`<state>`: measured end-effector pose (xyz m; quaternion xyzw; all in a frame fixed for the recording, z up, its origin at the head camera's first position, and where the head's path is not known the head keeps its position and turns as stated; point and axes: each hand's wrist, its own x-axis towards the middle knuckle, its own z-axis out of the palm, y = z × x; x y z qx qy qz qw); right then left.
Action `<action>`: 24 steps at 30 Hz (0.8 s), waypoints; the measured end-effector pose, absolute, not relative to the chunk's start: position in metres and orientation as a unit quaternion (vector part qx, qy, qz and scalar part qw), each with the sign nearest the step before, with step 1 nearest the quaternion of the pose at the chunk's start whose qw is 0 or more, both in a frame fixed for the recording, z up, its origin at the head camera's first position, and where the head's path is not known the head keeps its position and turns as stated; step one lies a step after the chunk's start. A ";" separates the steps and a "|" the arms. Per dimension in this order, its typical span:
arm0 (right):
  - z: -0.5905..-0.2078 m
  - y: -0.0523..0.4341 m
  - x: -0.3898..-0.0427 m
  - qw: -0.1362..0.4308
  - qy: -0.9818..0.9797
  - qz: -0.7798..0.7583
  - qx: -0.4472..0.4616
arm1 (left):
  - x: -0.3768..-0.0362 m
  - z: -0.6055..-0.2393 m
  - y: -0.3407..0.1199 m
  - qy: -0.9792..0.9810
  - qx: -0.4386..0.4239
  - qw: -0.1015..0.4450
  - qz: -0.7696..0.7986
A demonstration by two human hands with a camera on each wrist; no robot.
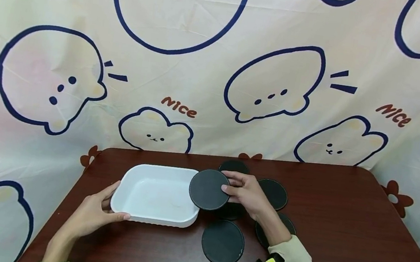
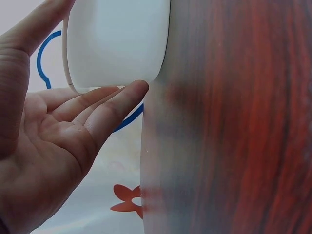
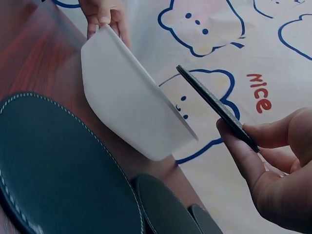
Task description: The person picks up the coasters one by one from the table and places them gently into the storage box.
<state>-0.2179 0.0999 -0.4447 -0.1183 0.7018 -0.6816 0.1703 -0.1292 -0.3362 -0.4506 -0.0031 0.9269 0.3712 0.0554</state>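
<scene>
A white rectangular tray (image 1: 156,195) (image 2: 117,44) (image 3: 131,102) stands on the dark red-brown table (image 1: 342,221). My left hand (image 1: 95,213) (image 2: 58,126) brackets its near left corner. The thumb lies along the front wall and straight fingers touch the left wall. My right hand (image 1: 242,191) (image 3: 273,165) pinches a round black coaster (image 1: 209,189) (image 3: 214,107) by its edge. The coaster hangs tilted in the air over the tray's right rim. The tray looks empty inside.
Several more black stitched coasters lie flat on the table right of the tray, among them one at the front (image 1: 222,242) (image 3: 53,165), one at the back (image 1: 234,166) and one on the right (image 1: 274,193). A cartoon-print cloth (image 1: 204,58) hangs behind the table.
</scene>
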 end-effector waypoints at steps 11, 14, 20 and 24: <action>-0.444 0.076 -0.216 0.187 0.692 -0.687 -0.119 | -0.131 -0.452 -0.337 0.927 -0.007 0.057 0.371; -0.444 0.071 -0.216 0.189 0.691 -0.688 -0.117 | -0.131 -0.451 -0.337 0.926 -0.007 0.058 0.372; -0.447 0.061 -0.217 0.192 0.687 -0.689 -0.127 | -0.131 -0.450 -0.338 0.928 -0.006 0.058 0.368; -0.449 0.055 -0.218 0.201 0.678 -0.695 -0.130 | -0.130 -0.450 -0.338 0.927 -0.009 0.061 0.371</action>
